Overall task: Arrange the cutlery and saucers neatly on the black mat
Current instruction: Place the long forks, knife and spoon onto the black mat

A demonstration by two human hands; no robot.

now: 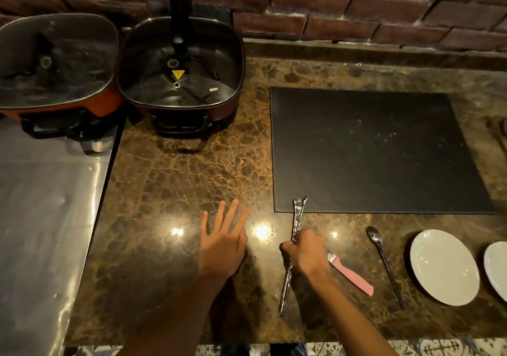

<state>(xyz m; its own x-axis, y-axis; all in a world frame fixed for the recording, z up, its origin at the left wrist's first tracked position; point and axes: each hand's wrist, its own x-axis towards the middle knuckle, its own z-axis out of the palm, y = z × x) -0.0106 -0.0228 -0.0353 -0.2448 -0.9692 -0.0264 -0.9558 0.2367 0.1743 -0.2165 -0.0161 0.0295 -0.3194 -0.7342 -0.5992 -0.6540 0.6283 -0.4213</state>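
The right hand [304,254], fingers closed around a bundle of shiny metal cutlery [295,235] whose long axis points at the rectangular black mat's [370,149] near edge, is nearer than the open, spread left hand [223,243].

This is looking like a kitchen: two electric pans [181,81] are standing at the marble counter's [178,191] back edge, under a brick wall [356,7].
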